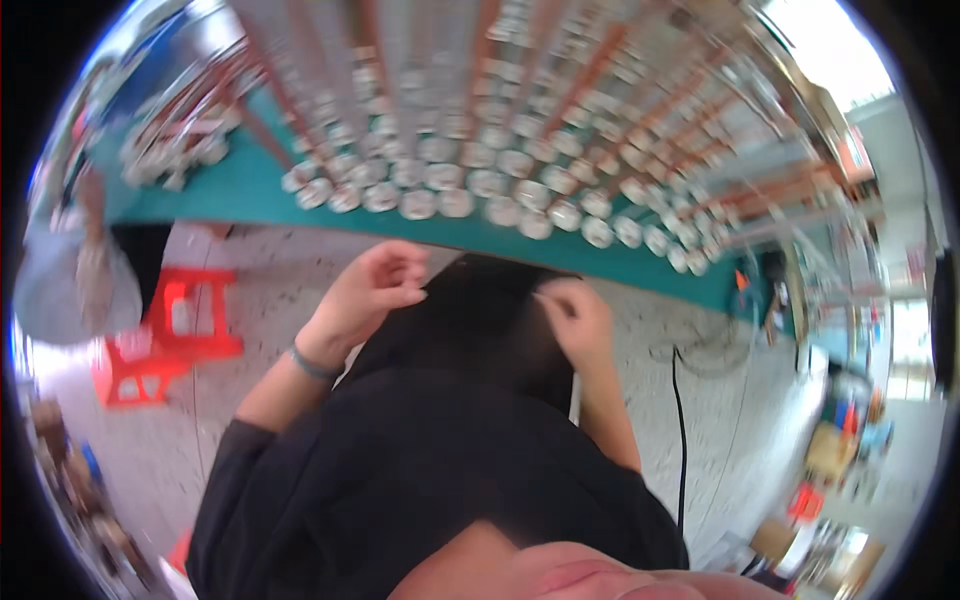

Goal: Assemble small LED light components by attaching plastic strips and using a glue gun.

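My left hand hovers over my lap just short of the table's near edge. Its fingers are loosely bent, the thumb stands apart from them, and nothing shows between them. My right hand is also above my lap, a little lower and to the right. Its fingers curl inward and are smeared by motion, so what they may hold is hidden. Beyond both hands, rows of white round-ended pieces lie on the green tabletop. Long reddish-brown and clear strips run back from them. Neither hand touches these pieces.
A red plastic stool stands on the floor at the left, beside a hanging translucent bag. White pieces are heaped at the table's left. A black cable trails across the floor at the right. Boxes line the right side.
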Motion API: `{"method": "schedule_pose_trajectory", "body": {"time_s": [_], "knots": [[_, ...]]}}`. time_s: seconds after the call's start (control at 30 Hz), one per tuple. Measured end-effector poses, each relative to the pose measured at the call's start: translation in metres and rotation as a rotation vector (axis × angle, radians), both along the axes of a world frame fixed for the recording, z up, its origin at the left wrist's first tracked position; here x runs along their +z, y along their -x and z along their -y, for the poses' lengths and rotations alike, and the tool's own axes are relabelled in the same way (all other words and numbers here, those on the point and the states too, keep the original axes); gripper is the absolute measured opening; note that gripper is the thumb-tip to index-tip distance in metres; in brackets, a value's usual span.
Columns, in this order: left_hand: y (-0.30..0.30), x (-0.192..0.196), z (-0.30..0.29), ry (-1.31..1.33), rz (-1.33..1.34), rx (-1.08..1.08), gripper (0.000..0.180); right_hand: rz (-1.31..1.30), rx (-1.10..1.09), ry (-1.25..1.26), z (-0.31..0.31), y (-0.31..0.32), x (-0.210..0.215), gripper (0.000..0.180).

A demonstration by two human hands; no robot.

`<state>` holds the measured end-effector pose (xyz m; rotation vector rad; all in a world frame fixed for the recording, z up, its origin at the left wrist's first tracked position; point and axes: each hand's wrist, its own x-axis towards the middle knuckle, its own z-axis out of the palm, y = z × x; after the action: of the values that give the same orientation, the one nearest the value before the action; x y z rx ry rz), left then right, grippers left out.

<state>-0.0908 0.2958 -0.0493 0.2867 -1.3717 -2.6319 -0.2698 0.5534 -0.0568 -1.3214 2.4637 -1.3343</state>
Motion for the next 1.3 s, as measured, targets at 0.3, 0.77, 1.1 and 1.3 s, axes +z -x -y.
{"method": "schedule_pose_trajectory", "body": {"time_s": [0.3,0.77,1.1,1.3], "knots": [[-0.014,-0.008,-0.001,0.083,0.118,0.098,0.016,0.103,-0.373,-0.175,-0.099,0.053,-0.07,0.015],[-0.006,-0.096,0.013,0.66,0.269,0.064,0.031,-0.023,-0.548,-0.182,-0.129,0.048,-0.123,0.019],[-0.031,-0.291,0.064,0.967,0.467,0.042,0.021,0.144,-0.706,-0.064,-0.105,0.053,-0.078,0.015],[-0.077,-0.243,0.04,0.671,0.732,-0.26,0.038,-0.182,-0.86,0.188,-0.14,0.112,-0.053,0.018]]}}
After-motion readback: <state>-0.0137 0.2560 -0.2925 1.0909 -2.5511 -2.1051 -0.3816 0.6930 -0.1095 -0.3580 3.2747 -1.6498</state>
